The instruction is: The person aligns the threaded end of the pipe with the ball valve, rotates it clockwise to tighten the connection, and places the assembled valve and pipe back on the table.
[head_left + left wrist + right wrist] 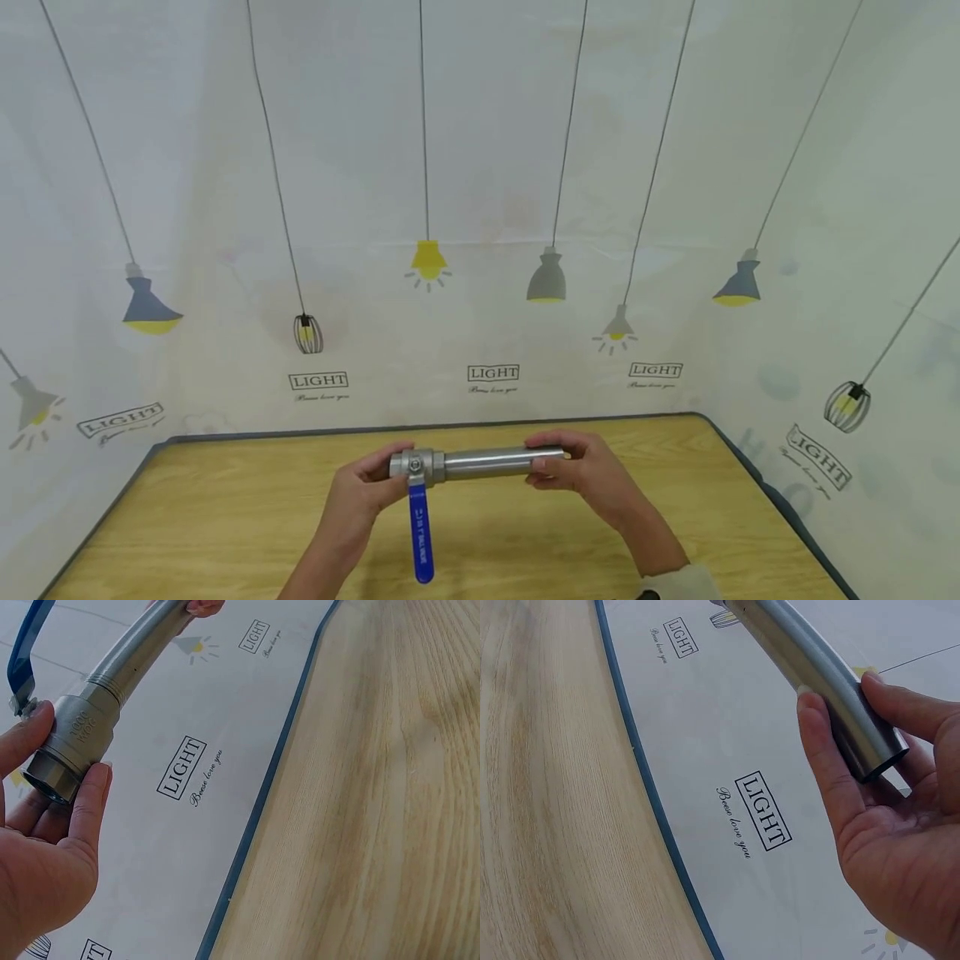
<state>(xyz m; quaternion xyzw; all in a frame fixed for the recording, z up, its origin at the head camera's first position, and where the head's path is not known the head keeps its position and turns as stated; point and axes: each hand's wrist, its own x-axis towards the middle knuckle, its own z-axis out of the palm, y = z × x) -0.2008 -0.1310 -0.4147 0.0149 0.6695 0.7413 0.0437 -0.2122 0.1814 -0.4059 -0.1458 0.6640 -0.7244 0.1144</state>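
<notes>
A steel ball valve [431, 468] with a long blue lever handle [422, 533] is joined to a straight steel pipe [487, 462]. My left hand [360, 492] grips the valve body by its free end, thumb on one side and fingers on the other. The left wrist view shows the open hex end of the valve body [79, 727] and some thread where the pipe [142, 652] enters it. Between thumb and fingers, my right hand [907, 847] holds the pipe's plain open end [877, 754]. The lever points toward me.
Below the hands lies a wood-grain tabletop [240, 500] with a dark blue edge [420, 427]. White sheeting [495, 150] printed with lamps and "LIGHT" signs rises behind it and along both sides. A light sleeve cuff [682, 583] shows at the right forearm.
</notes>
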